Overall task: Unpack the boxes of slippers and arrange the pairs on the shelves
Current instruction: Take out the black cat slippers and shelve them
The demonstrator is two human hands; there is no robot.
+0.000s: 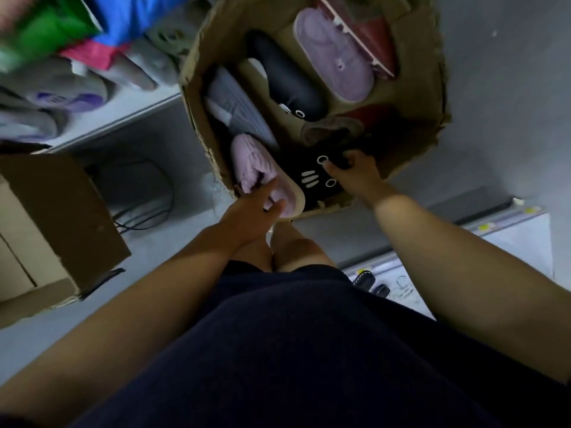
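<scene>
An open cardboard box [411, 156] stands on the grey floor in front of me, holding several slippers. My left hand [250, 217] grips the heel end of a fluffy pink slipper [247, 162] at the box's near left. My right hand [355, 174] pinches a black slipper with white rings and stripes [312, 177] at the near middle. Deeper in the box lie a second black slipper [287, 78], a grey slipper [238, 103], a lilac sole [336, 63] and red slippers [377, 35].
A shelf [117, 118] on the left carries grey and purple slippers [61, 97] and coloured bags. Another cardboard box [52, 230] stands at the lower left, with black cables [148, 211] on the floor beside it. A white shelf [519, 239] sits at the right.
</scene>
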